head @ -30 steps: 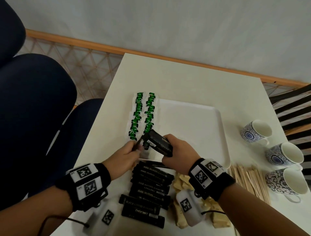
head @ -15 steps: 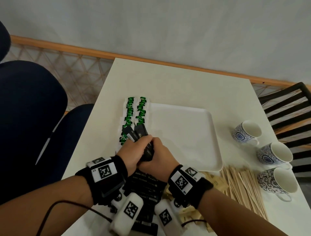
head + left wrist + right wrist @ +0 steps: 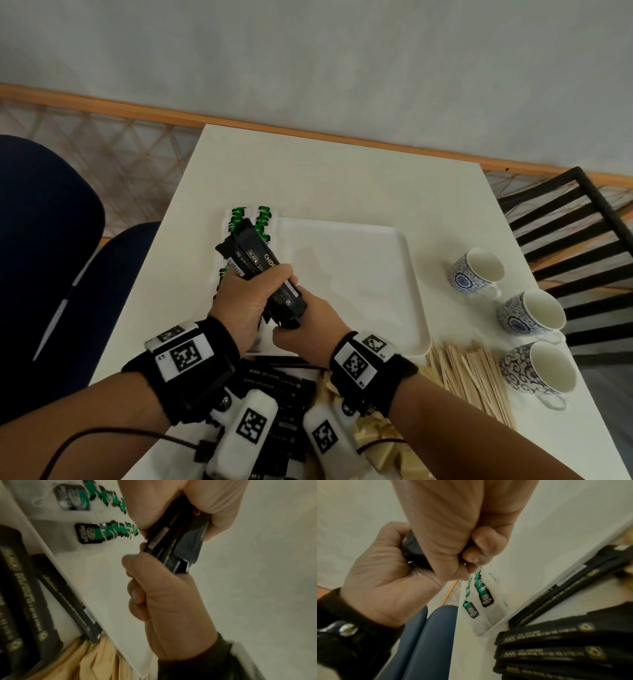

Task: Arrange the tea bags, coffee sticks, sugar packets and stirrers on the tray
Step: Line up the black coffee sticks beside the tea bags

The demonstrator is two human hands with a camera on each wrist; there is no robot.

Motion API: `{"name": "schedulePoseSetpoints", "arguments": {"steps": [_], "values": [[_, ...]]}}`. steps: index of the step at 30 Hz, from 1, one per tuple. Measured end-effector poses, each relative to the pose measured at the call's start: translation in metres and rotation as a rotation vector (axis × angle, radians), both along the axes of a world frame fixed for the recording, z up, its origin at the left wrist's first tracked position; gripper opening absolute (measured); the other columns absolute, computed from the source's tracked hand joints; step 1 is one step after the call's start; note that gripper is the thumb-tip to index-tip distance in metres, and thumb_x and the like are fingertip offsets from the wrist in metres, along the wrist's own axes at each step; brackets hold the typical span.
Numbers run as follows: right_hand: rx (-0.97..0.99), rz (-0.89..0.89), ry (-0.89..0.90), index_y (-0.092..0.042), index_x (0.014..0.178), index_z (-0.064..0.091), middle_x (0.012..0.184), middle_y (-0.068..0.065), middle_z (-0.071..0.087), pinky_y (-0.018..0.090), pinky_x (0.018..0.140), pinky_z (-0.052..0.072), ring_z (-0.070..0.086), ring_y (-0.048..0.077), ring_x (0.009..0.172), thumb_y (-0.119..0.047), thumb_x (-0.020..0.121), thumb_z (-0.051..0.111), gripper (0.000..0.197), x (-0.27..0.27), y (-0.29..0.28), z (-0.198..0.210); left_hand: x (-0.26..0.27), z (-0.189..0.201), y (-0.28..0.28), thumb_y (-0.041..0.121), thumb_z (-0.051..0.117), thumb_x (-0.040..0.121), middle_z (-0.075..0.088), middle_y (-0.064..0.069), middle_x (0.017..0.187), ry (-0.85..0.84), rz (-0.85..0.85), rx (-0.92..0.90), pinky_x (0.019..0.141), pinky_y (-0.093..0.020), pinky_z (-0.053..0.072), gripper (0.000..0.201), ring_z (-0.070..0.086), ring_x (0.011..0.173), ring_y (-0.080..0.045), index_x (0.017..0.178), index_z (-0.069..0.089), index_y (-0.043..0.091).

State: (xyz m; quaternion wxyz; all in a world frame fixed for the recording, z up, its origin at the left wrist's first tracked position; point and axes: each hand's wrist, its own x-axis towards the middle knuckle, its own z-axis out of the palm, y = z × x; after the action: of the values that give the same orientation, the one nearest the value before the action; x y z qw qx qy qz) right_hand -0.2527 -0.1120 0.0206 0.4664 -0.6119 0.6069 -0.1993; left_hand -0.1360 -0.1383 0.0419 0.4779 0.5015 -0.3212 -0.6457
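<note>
Both hands hold one bundle of black coffee sticks a little above the left part of the white tray. My left hand grips the bundle's middle; my right hand grips its near end. The far end points away, over two rows of green-tagged tea bags along the tray's left edge. The left wrist view shows the bundle between both fists, with tea bags below. More coffee sticks, brown sugar packets and wooden stirrers lie on the table near me.
Three blue-patterned cups stand on the right of the white table. A dark blue chair is at the left and a black slatted chair at the right. The tray's middle and right are bare.
My hands have closed together on the coffee stick bundle, which has turned to point away over the tea bags. The camera has tilted a little.
</note>
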Motion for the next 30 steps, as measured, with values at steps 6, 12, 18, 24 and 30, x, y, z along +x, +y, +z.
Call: {"name": "schedulePoseSetpoints", "arguments": {"steps": [6,12,18,24,30], "values": [[0.033,0.136,0.026,-0.024,0.136,0.032,0.107,-0.009,0.058,0.022,0.077,0.046,0.060,0.009,0.088,-0.036,0.073,0.079,0.080,-0.016,-0.003,0.001,0.001,0.000,-0.010,0.011,0.078,0.062,0.061,-0.007,0.070,0.074,-0.065,0.035,0.078,-0.044,0.054,0.018,0.062,0.069,-0.024,0.069,0.067,0.023],[0.046,0.035,-0.143,-0.045,0.111,0.053,0.100,-0.013,0.066,0.033,0.087,0.052,0.064,0.005,0.088,-0.067,0.060,0.070,0.059,-0.049,-0.017,0.003,0.009,-0.005,-0.016,0.026,0.080,0.068,0.063,0.000,0.064,0.006,-0.259,0.100,0.057,-0.029,0.052,0.023,0.064,0.062,-0.017,0.081,0.065,0.015],[0.007,-0.040,-0.295,-0.032,0.102,0.060,0.086,-0.004,0.067,0.030,0.066,0.051,0.064,0.010,0.070,-0.025,0.079,0.076,0.028,-0.040,-0.036,0.004,-0.004,-0.008,-0.013,0.029,0.065,0.080,0.072,-0.016,0.087,0.082,-0.283,0.184,0.061,-0.031,0.058,0.030,0.071,0.075,-0.025,0.101,0.069,0.007],[0.053,-0.159,-0.348,-0.011,0.097,0.066,0.075,0.006,0.069,0.030,0.064,0.055,0.065,0.021,0.067,-0.003,0.087,0.058,0.014,-0.048,-0.043,-0.003,0.007,-0.023,-0.020,0.012,0.075,0.074,0.060,-0.008,0.066,0.078,-0.243,0.287,0.064,-0.035,0.050,0.010,0.059,0.057,-0.022,0.079,0.066,0.013],[-0.156,-0.080,-0.107,-0.048,0.108,0.060,0.087,-0.002,0.056,0.025,0.074,0.054,0.064,0.008,0.069,-0.009,0.095,0.048,0.043,-0.056,-0.043,-0.015,0.020,-0.032,-0.033,0.012,0.069,0.084,0.067,-0.008,0.078,0.092,-0.106,0.314,0.061,-0.031,0.052,0.009,0.062,0.060,-0.022,0.091,0.065,0.013]]}}
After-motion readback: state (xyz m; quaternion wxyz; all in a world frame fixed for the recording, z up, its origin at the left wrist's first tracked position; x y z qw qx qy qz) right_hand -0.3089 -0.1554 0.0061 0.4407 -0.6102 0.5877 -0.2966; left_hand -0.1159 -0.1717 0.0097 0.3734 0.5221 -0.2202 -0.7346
